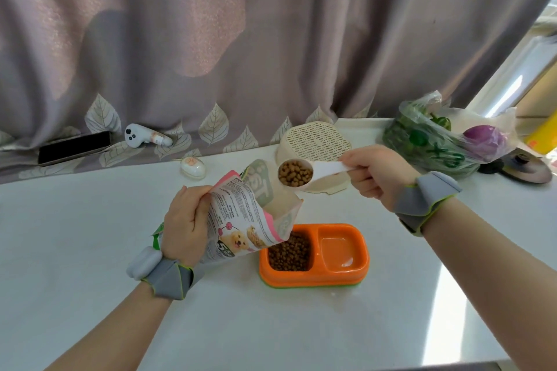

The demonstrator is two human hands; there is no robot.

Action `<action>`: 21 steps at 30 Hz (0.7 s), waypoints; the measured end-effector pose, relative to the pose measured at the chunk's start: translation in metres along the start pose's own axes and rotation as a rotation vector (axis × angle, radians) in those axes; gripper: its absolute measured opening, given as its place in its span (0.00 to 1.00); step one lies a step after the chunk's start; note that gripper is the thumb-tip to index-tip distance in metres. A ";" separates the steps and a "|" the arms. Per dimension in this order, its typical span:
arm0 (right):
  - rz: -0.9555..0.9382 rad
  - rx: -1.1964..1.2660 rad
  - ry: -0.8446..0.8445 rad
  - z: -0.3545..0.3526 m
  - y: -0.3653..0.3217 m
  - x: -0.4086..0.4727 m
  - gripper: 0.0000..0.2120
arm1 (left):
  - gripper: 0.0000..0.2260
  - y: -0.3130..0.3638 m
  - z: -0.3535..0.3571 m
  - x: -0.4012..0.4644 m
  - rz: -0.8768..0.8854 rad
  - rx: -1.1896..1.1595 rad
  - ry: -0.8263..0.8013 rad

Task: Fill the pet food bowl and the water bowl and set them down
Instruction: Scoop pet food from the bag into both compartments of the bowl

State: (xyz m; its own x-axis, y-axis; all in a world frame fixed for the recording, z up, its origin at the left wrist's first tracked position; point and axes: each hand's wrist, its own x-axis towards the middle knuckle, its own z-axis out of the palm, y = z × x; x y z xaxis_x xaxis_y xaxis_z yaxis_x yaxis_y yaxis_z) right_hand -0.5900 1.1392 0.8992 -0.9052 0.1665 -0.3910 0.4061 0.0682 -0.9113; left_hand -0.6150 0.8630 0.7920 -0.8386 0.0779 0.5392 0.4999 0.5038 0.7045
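Observation:
An orange double pet bowl (340, 275) stands on the white counter. Its left compartment holds brown kibble (289, 253); its right compartment (339, 250) looks to hold clear water. My left hand (187, 223) grips the open top edge of a pink and white pet food bag (241, 220), which leans over the bowl's left side. My right hand (373, 175) pinches the handle of a white scoop (301, 175) full of kibble, held above the bag's mouth and behind the bowl.
A cream perforated basket (316, 141) stands behind the scoop. A plastic bag of vegetables (437, 138) and a pot lid (526, 169) lie at the right. A phone (75, 147), a white gadget (141, 135) and a small egg-shaped case (193, 167) sit near the curtain.

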 end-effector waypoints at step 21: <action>-0.077 -0.586 0.062 0.023 0.115 0.003 0.11 | 0.20 0.004 -0.003 -0.004 -0.078 0.027 -0.030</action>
State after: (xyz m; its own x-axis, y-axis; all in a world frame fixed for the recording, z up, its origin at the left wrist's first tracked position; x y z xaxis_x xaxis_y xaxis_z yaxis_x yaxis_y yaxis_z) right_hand -0.5487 1.1249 0.7904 -0.9330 0.1955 -0.3023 0.3569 0.6113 -0.7063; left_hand -0.6087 0.8625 0.7941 -0.8812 0.0631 0.4685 0.4269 0.5320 0.7313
